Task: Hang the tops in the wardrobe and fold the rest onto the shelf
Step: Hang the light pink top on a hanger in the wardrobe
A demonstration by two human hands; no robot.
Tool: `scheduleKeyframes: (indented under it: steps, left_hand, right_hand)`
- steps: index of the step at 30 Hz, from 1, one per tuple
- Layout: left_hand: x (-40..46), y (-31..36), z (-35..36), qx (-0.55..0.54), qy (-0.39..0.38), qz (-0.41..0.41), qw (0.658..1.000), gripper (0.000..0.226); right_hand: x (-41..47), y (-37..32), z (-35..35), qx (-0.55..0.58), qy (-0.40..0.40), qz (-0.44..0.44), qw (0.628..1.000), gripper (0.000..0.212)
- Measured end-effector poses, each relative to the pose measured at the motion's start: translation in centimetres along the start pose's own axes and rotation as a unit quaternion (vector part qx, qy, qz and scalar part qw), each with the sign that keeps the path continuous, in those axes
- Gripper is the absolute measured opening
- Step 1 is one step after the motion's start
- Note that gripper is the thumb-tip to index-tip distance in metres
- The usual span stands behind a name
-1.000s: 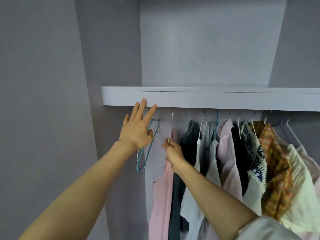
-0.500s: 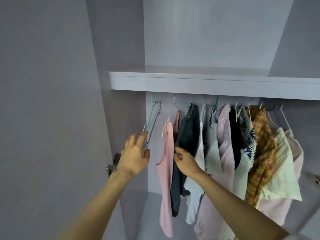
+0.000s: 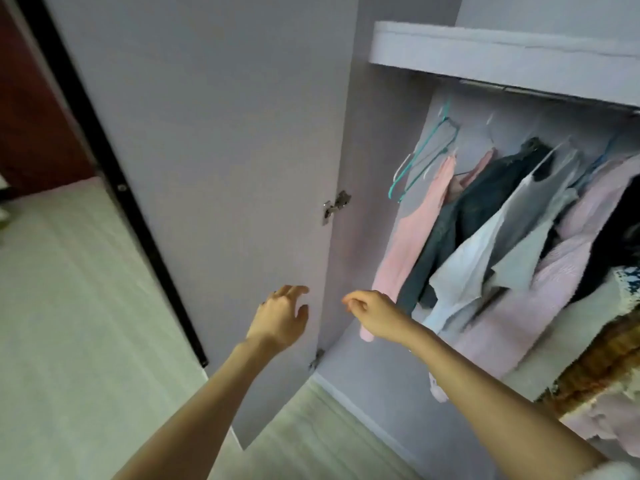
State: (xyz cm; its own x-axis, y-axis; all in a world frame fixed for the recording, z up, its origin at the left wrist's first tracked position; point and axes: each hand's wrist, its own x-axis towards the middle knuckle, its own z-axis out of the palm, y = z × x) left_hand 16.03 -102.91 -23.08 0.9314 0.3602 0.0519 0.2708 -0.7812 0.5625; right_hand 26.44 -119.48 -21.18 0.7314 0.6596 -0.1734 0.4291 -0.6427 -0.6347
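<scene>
Tops [image 3: 491,237], judged light, limp and best taken at hanger hooks, are seen hung beneath the shelf [image 3: 502,50]; left hand [image 3: 280,323] spread, right hand [image 3: 372,315] loosely curled, both empty.

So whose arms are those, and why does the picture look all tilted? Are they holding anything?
Those arms belong to a person, not a machine. A small camera sits on the person's head, so you see what they see, and the picture tilts when the head tilts. The left hand has loose, spread fingers and holds nothing. The right hand has its fingers curled a little and also holds nothing. In front is an open wardrobe with its door swung out. Inside, clothes hang in a row: a pink top, a dark garment, a white top and more. Empty teal hangers hang at the left end. Above is a shelf.
</scene>
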Motion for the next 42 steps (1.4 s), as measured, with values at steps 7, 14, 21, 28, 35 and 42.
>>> scheduleKeyframes:
  steps: [7, 14, 21, 28, 35, 42]
  left_hand:
    - [-17.3, -7.9, -0.9, -0.050, 0.122, -0.244, 0.961, 0.032]
    - [-37.6, -13.7, -3.9, -0.060, 0.245, -0.450, 0.857, 0.030]
    - [-57.4, -18.4, -5.8, -0.108, 0.452, -0.588, 0.662, 0.024]
    - [-73.7, -19.7, -4.4, -0.114, 0.531, -0.692, 0.476, 0.027]
    - [-85.0, -22.0, -5.4, -0.105, 0.551, -0.744, 0.364, 0.033]
    - [-94.2, -32.6, -0.6, -0.051, 0.451, -0.840, 0.298, 0.058]
  right_hand:
    - [-3.3, -4.6, 12.0, -0.009, -0.204, -0.145, 0.968, 0.027]
    - [-10.5, -16.1, 26.5, -0.047, -0.401, -0.262, 0.877, 0.025]
    - [-21.0, -28.8, 42.6, -0.135, -0.515, -0.376, 0.759, 0.027]
    - [-32.7, -37.3, 54.5, -0.164, -0.595, -0.435, 0.655, 0.028]
    - [-41.7, -43.7, 64.5, -0.213, -0.605, -0.522, 0.563, 0.035]
    - [-49.8, -47.7, 83.9, -0.248, -0.522, -0.660, 0.480, 0.046]
